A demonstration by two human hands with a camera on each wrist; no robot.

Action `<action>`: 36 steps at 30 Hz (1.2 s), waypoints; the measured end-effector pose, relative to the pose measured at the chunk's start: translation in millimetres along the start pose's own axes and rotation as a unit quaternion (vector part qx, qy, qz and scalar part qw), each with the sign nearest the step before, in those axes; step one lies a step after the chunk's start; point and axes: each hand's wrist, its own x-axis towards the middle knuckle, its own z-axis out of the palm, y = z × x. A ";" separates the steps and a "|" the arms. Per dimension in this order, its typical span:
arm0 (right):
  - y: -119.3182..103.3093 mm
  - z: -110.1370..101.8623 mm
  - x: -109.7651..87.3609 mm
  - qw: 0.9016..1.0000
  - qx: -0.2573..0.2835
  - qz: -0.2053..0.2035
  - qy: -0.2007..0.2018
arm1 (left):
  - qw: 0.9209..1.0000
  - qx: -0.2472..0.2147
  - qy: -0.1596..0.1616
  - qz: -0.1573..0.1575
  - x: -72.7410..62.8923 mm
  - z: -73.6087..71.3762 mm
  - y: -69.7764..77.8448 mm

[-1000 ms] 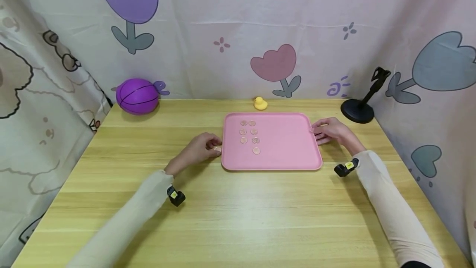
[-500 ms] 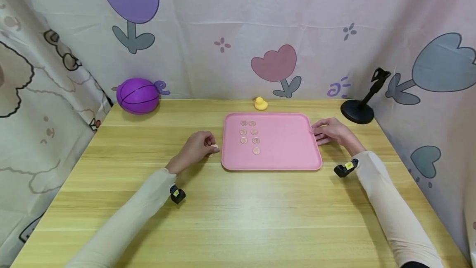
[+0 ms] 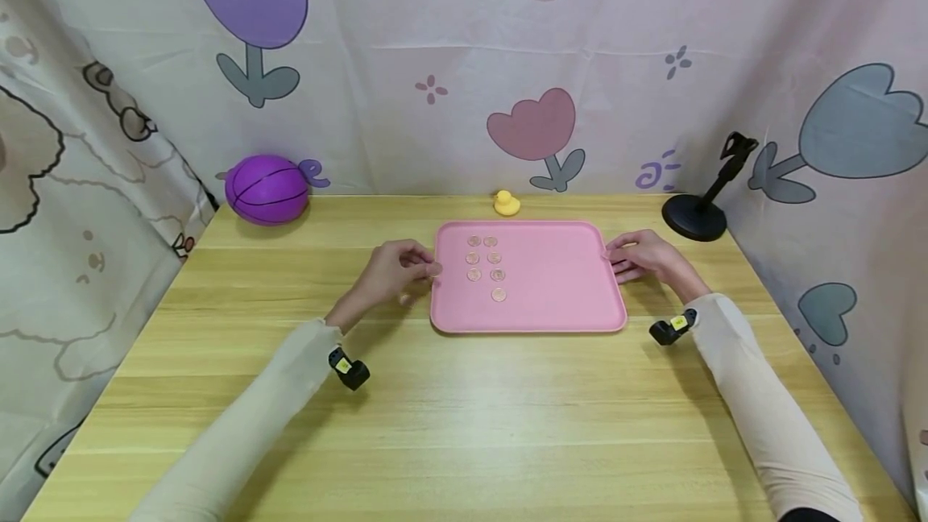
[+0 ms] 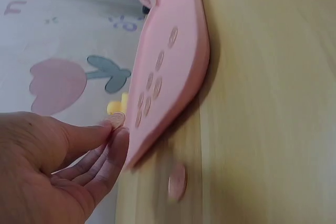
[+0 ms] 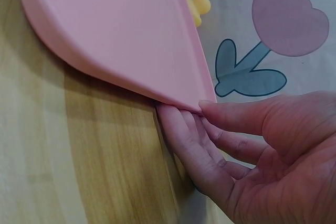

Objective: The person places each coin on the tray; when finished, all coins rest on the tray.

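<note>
My left hand (image 3: 390,271) is beside the left edge of the pink tray (image 3: 558,280), pinching a copper-coloured coin (image 4: 117,120) between thumb and forefinger. That coin overlaps the tray's rim in the head view. Below the hand, another coin (image 4: 177,182) shows against the wooden table, blurred in the left wrist view. Several similar coins (image 3: 497,275) lie flat on the tray's left part, in two columns. At the tray's right edge my right hand (image 3: 644,254) holds the rim, thumb (image 5: 231,115) on top and fingers underneath.
A yellow rubber duck (image 3: 506,203) sits behind the tray. On the back left of the wooden table (image 3: 464,417) is a purple ball (image 3: 267,190). A black stand (image 3: 696,216) occupies the back right corner. Printed curtains (image 3: 391,119) hang behind.
My left hand drew a little left from the tray's edge, then moved up and back toward the rim with the coin. The right hand has stayed at the tray's edge.
</note>
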 end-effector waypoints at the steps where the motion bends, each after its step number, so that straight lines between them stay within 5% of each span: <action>1: 0.3 -0.2 -0.1 1.000 0.000 0.000 0.001 | 1.000 -0.007 -0.006 -0.005 0.7 3.1 2.8; 12: -0.7 0.6 -0.3 1.000 -0.009 0.001 0.006 | 0.998 -0.005 -0.060 0.027 4.6 36.1 13.4; 16: -0.7 0.2 -0.3 1.000 -0.009 0.000 0.005 | 0.997 -0.018 -0.069 0.017 5.0 46.5 13.7; 24: 0.3 -0.3 -0.1 1.000 0.001 -0.001 0.002 | 0.998 0.009 -0.052 0.021 7.3 63.5 13.4; 36: -0.9 1.2 -2.3 1.000 0.004 -0.005 0.012 | 0.998 0.047 -0.045 0.019 2.9 66.0 17.4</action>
